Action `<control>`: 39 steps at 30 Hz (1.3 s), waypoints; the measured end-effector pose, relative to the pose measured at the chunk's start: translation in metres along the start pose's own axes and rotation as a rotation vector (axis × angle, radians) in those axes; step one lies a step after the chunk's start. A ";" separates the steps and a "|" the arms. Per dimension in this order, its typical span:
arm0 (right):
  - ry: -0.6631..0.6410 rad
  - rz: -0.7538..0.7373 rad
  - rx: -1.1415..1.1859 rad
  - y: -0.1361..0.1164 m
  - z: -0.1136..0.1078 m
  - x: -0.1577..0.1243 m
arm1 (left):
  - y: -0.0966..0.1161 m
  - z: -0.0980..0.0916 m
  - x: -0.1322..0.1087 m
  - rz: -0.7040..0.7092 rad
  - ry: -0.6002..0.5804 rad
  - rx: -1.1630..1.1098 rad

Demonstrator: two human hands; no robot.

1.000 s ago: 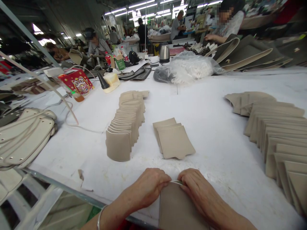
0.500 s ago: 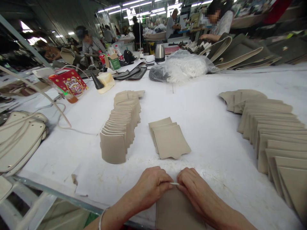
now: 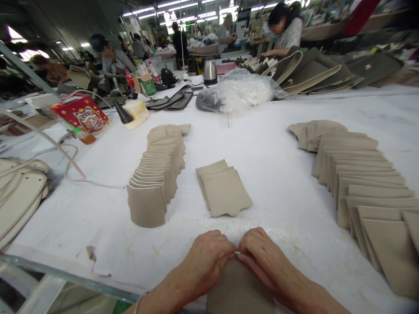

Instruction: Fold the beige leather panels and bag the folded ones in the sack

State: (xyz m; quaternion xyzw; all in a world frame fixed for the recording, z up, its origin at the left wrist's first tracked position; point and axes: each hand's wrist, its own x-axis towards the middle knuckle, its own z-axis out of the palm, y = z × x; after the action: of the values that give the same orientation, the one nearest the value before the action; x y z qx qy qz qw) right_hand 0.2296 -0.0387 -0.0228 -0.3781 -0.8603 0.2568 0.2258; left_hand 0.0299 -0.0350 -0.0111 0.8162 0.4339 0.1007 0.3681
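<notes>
Both hands meet at the top edge of a taupe leather-like panel (image 3: 240,288) that lies at the table's near edge. My left hand (image 3: 211,255) is closed, its thumb and fingers pinching the panel's top edge. From the other side my right hand (image 3: 262,255) pinches the same edge, its fingertips almost touching the left ones. A sliver of pale edge shows between the fingertips. Beyond the hands lies a small stack of similar panels (image 3: 229,192). The lower end of the held panel runs out of view.
An overlapping row of taupe pieces (image 3: 147,205) lies left of centre, and a longer row (image 3: 366,187) on the right. Farther back are a plastic bag (image 3: 242,91), a steel kettle (image 3: 210,72) and a red box (image 3: 87,114). Cream panels (image 3: 19,192) lie far left. Co-workers sit beyond.
The fingertips have drawn closer together, covering more of the pale strip at the panel's edge. The whole view has shifted slightly, so the table's things appear farther left.
</notes>
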 end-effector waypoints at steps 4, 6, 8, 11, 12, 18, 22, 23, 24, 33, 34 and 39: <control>-0.099 0.167 0.174 0.000 -0.012 -0.005 | 0.003 -0.002 0.000 -0.008 0.004 -0.041; -0.133 0.147 0.182 0.001 -0.016 -0.006 | 0.004 -0.002 0.000 -0.024 -0.008 -0.047; -0.140 0.108 0.175 0.001 -0.019 -0.005 | 0.005 -0.002 0.001 -0.026 -0.021 -0.043; -0.132 0.102 0.181 0.003 -0.022 -0.004 | 0.005 -0.003 0.001 -0.019 -0.025 -0.029; -0.138 0.108 0.182 0.004 -0.023 -0.004 | 0.005 -0.003 0.001 -0.025 -0.022 -0.032; -0.183 0.101 0.139 0.011 -0.031 -0.008 | 0.003 -0.002 -0.001 -0.101 0.031 -0.141; -0.191 0.113 0.092 0.017 -0.037 -0.014 | 0.004 -0.002 -0.001 -0.114 0.040 -0.175; -0.193 0.114 0.085 0.018 -0.039 -0.015 | 0.005 -0.002 -0.001 -0.114 0.040 -0.177; -0.197 0.116 0.081 0.019 -0.040 -0.016 | 0.005 -0.002 -0.001 -0.116 0.040 -0.178; -0.194 0.177 0.137 0.022 -0.036 -0.021 | 0.012 0.004 0.009 -0.133 0.022 -0.064; -0.189 0.188 0.150 0.022 -0.035 -0.021 | 0.014 0.006 0.011 -0.115 0.004 -0.039; -0.172 0.334 0.223 0.024 -0.035 -0.024 | 0.020 0.016 0.020 -0.060 -0.044 0.105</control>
State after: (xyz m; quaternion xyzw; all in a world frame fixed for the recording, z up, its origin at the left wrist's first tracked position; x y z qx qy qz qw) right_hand 0.2777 -0.0340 -0.0152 -0.4646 -0.7681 0.4157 0.1462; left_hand 0.0624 -0.0341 -0.0119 0.8229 0.4547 0.0486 0.3372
